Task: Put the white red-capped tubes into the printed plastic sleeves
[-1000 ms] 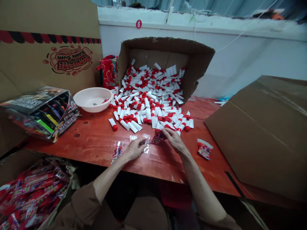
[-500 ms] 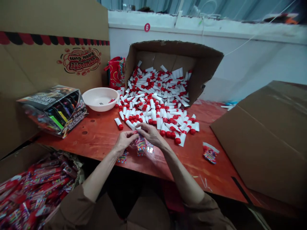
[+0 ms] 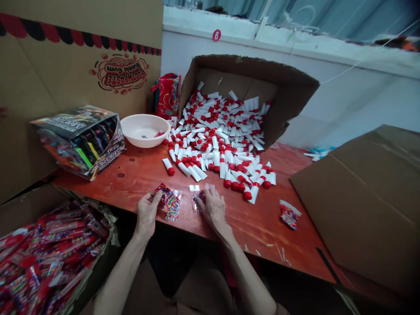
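My left hand pinches a red printed packet between thumb and fingers, close to the table's front edge. Under and beside it lies a clear plastic bag with a colourful print. Further right, my right hand is low over the table, its bent fingers closed at another small printed plastic bag. The fingers and thumb hide part of that bag. Beyond both hands spreads a heap of white tubes with red caps, spilling from a cardboard box on its side.
A pale bowl and a display box stand at the left. Below them, a carton holds red packaged items. A filled packet lies right on the red table, near a large carton.
My hands have moved apart from where they met by the tubes. The left went down and left with the red packet; the right came down onto the bag. The view has shifted slightly.
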The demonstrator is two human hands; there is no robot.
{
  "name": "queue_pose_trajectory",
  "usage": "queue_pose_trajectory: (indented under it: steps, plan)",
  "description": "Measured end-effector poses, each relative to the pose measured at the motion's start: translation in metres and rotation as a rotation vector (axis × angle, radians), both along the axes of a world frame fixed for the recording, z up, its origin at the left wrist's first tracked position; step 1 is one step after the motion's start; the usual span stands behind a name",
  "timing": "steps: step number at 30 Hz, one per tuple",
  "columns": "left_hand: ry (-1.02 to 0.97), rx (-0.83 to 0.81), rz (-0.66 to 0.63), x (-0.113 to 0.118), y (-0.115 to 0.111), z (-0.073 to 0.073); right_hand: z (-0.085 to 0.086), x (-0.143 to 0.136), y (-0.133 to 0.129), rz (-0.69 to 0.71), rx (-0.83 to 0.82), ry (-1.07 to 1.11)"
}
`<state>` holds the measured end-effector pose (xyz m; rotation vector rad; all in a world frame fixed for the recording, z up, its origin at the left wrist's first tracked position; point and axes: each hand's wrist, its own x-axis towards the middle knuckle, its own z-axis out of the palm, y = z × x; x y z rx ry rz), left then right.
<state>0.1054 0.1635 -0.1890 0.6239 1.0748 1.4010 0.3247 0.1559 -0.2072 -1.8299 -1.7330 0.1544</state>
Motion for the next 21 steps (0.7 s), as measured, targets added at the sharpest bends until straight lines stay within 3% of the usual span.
queue_pose_trajectory:
  steps: [3,10,15,21]
  plan:
    - [0.007,0.021,0.016,-0.009,-0.003,0.000,0.000,0.004,0.008,0.095,-0.032,-0.016]
    - [-0.045,0.023,0.033,-0.015,-0.009,0.005,0.011,0.011,0.007,0.252,-0.168,0.583]
    - [-0.112,0.013,-0.035,-0.005,-0.010,0.013,0.018,0.033,-0.007,0.185,-0.154,0.743]
    - [-0.162,-0.010,-0.099,0.018,-0.010,0.018,0.018,0.076,-0.028,0.076,-0.128,0.649]
